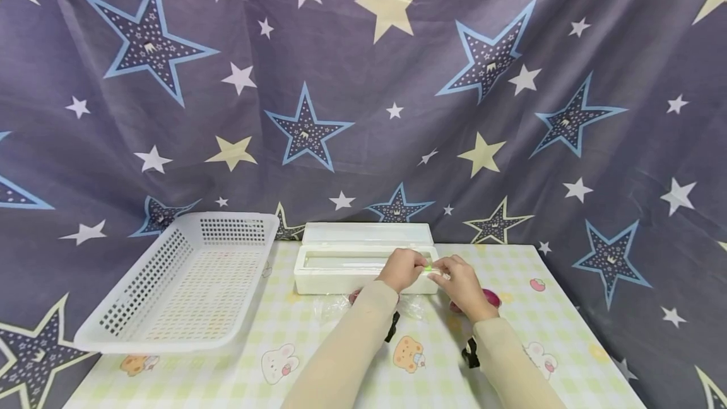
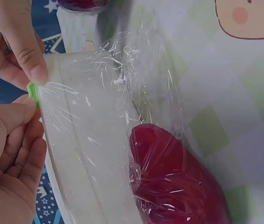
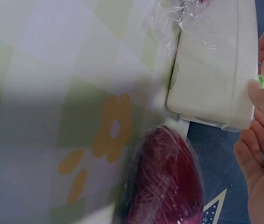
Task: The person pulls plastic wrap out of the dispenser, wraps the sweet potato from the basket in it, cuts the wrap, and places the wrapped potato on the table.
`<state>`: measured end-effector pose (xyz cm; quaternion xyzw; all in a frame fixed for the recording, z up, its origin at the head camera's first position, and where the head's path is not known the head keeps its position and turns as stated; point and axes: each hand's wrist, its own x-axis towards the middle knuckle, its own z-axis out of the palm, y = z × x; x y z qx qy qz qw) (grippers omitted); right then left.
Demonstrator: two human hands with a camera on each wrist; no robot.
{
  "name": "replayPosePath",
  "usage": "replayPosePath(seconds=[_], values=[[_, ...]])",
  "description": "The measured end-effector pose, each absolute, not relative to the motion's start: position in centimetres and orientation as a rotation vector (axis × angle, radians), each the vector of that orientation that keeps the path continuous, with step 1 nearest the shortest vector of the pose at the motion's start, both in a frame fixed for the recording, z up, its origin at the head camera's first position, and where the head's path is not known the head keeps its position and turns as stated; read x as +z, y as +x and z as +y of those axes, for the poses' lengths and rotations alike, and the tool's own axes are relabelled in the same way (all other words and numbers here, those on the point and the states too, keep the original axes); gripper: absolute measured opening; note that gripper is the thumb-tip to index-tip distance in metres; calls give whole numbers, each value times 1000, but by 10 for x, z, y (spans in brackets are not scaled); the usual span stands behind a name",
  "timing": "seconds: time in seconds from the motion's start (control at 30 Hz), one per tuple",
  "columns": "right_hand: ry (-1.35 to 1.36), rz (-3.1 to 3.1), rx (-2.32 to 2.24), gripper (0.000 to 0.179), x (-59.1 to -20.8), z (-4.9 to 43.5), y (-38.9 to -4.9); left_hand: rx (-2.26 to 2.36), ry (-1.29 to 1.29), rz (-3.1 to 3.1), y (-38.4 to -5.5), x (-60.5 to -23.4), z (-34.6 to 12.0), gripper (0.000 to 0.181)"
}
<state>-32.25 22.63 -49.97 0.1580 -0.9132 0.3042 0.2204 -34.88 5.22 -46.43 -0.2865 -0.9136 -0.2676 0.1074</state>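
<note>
A white cling film box (image 1: 363, 282) stands with its lid raised, and clear cling film (image 2: 122, 74) hangs over its front. My left hand (image 1: 402, 268) pinches a small green slider (image 2: 33, 94) at the box's top edge, near the right end. Beside it, my right hand (image 1: 461, 281) grips that edge, thumb on the front and fingers curled behind. The film lies over a glossy dark red oblong thing (image 2: 174, 182) in front of the box. Another dark red oblong thing (image 3: 164, 182), wrapped in film, lies near the box's right end, below my right hand.
To the left is a large white perforated basket (image 1: 260, 289). A checked tablecloth with cartoon prints covers the table (image 1: 318, 358). Behind it hangs a dark curtain with stars (image 1: 352, 49). Black straps (image 1: 470, 353) circle both wrists.
</note>
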Motion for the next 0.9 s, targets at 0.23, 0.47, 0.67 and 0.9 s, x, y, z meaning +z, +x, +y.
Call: replayPosePath(seconds=[0.23, 0.47, 0.67, 0.9], values=[[437, -2494, 825, 33, -499, 225, -321, -794, -832, -2708, -352, -462, 57, 9], [413, -2549, 841, 34, -498, 224, -322, -860, -792, -2752, -353, -465, 65, 12], [398, -2583, 854, 32, -496, 223, -322, -885, -824, -2756, -355, -468, 69, 14], [371, -2624, 856, 31, -493, 224, -321, -886, -930, -2768, -356, -469, 63, 19]])
